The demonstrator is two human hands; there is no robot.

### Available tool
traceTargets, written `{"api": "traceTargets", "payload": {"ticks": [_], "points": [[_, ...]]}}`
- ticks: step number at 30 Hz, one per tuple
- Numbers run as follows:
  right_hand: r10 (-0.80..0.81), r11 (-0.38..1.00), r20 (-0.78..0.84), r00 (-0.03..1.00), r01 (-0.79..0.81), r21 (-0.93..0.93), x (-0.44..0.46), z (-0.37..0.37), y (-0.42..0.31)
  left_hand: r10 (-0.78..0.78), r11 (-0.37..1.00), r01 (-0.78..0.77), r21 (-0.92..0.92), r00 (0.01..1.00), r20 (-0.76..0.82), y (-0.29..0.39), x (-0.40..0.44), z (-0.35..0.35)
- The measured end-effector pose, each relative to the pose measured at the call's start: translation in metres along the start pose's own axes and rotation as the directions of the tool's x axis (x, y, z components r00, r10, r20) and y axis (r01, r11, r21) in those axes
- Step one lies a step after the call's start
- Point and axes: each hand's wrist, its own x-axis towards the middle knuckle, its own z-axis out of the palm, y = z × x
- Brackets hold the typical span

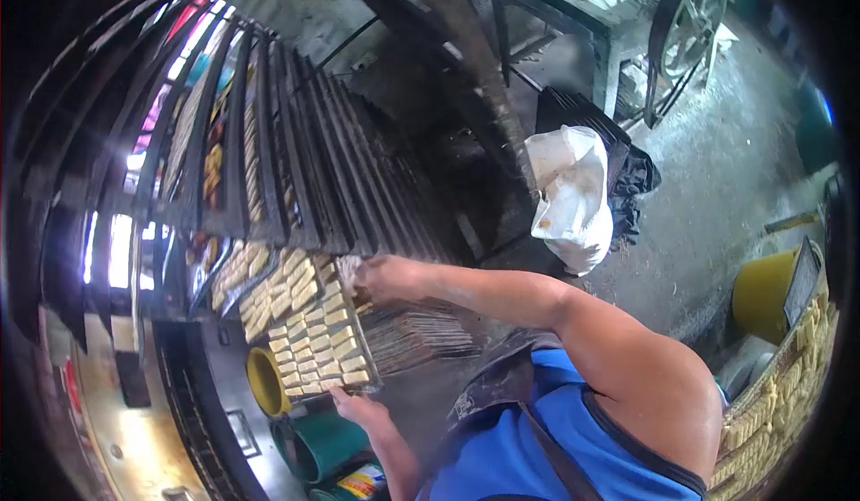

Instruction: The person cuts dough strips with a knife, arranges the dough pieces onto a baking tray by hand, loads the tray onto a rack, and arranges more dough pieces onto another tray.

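A flat baking tray (361, 338) carries rows of small pale dough pieces (309, 350) and sits tilted at the side of a dark metal rack (313, 151). My left hand (360, 409) grips the tray's near edge, with fingertips at the rim and the rest of the grip partly underneath. Further up, my right hand (390, 280) is closed at the tray's far corner, beside the rack; a greyish cloth-like patch shows at its fingers, too blurred to name. Beyond this tray, more trays with pale pieces (242, 272) stand in the rack.
A yellow bucket (265, 383) and a green bin (327, 443) stand below the tray. Stacked dark trays (417, 338) lie beside my right forearm. A white plastic bag (573, 196) rests on the floor. A machine wheel (688, 35) and another yellow bucket (766, 295) are further off.
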Motion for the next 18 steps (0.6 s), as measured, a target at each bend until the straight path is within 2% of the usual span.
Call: {"api": "traceTargets", "payload": {"ticks": [1, 2, 3, 5, 8, 9, 13, 15, 16, 18], "points": [[0.002, 0.997, 0.001, 1.000, -0.002, -0.071, -0.016, -0.010, -0.006, -0.001, 0.999, 0.001, 0.044, 1.000, -0.017, 0.000, 0.007, 0.016], [0.069, 0.997, 0.027, 0.997, -0.069, 0.019, -0.032, -0.018, -0.023, -0.111, 0.994, 0.111, 0.006, 0.990, -0.085, 0.006, 0.003, 0.019], [0.043, 0.999, 0.022, 0.999, -0.044, 0.022, -0.041, -0.030, -0.025, -0.097, 0.995, 0.098, 0.008, 0.993, -0.063, 0.000, 0.023, 0.029], [0.072, 0.997, -0.131, 0.989, -0.075, -0.019, -0.067, -0.051, -0.038, -0.131, 0.986, 0.134, -0.096, 0.991, 0.030, -0.003, 0.042, 0.050], [0.045, 0.997, -0.172, 0.984, -0.033, 0.075, -0.094, -0.087, -0.044, -0.134, 0.982, 0.141, -0.124, 0.989, 0.064, -0.010, 0.073, 0.073], [0.096, 0.993, -0.170, 0.981, -0.082, 0.084, -0.105, -0.090, -0.058, -0.147, 0.980, 0.154, -0.123, 0.987, 0.062, -0.002, 0.069, 0.075], [0.058, 0.996, -0.239, 0.969, -0.041, 0.076, -0.129, -0.112, -0.064, -0.165, 0.981, 0.182, -0.072, 0.967, 0.196, 0.000, 0.100, 0.112], [0.063, 0.996, -0.262, 0.963, -0.043, 0.082, -0.134, -0.114, -0.063, -0.129, 0.978, 0.152, -0.142, 0.979, 0.158, -0.016, 0.133, 0.138], [0.071, 0.996, -0.281, 0.957, -0.051, 0.079, -0.137, -0.114, -0.061, -0.051, 0.975, 0.093, -0.201, 0.978, 0.204, -0.021, 0.141, 0.148], [0.089, 0.995, -0.304, 0.949, -0.069, 0.075, -0.140, -0.114, -0.060, 0.009, 0.996, 0.021, -0.090, 0.948, 0.317, -0.040, 0.178, 0.162]]}}
